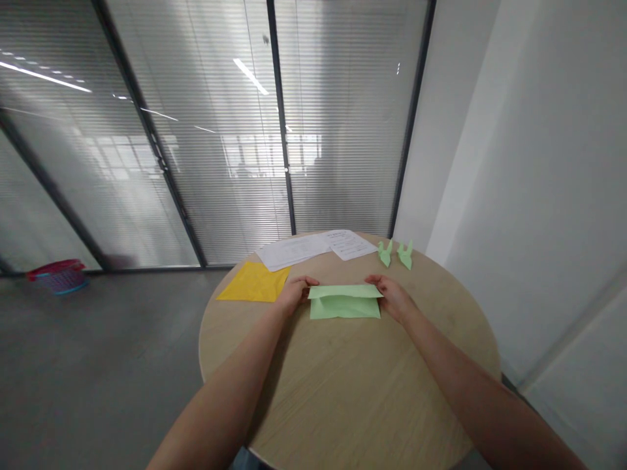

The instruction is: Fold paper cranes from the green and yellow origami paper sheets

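A sheet of light green paper (345, 308) lies in front of me on the round table, its far part folded over toward me as a raised flap. My left hand (296, 294) grips the flap's left end, the fingers closed around the paper edge. At the opposite end my right hand (389, 295) pinches the flap's right corner. Beyond the right hand stand two small folded green paper cranes (385, 253), side by side. Yellow paper (257, 282) lies flat just left of my left hand.
White printed sheets (294, 251) overlap along the far edge of the round wooden table (353, 391). Behind it is a glass partition with blinds (235, 150); a white wall (553, 163) rises to the right. A red and blue basket (59, 277) sits on the floor at far left.
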Action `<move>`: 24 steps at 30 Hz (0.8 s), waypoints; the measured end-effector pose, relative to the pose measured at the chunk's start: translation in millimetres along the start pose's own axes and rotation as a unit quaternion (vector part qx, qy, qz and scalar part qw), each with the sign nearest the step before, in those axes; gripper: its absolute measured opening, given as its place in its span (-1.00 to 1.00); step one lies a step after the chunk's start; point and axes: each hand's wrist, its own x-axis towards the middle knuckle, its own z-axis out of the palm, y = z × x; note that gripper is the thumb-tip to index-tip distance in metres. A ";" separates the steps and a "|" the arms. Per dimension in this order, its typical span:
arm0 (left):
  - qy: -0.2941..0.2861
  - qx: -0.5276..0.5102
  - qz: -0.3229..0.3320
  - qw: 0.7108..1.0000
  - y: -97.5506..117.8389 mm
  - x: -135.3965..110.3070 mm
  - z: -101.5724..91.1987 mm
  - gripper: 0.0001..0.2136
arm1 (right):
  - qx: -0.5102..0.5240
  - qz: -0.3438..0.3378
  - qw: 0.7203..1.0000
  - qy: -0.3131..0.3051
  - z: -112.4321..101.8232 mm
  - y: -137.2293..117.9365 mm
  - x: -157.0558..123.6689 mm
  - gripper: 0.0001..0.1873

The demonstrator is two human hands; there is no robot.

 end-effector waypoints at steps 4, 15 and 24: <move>-0.005 0.222 0.136 0.965 14.2 -8.9 2.3 -0.76 | -0.088 -0.066 0.992 0.066 -0.9 -7.5 -1.8 -0.67; -0.135 0.286 0.186 0.930 32.6 -28.1 11.9 -0.84 | -0.308 -0.158 0.936 -0.063 14.1 -20.0 -26.6 -0.67; -0.128 0.247 0.241 0.930 40.7 -35.0 13.0 -0.62 | -0.134 -0.126 0.978 0.100 -5.8 -10.9 -3.7 -0.52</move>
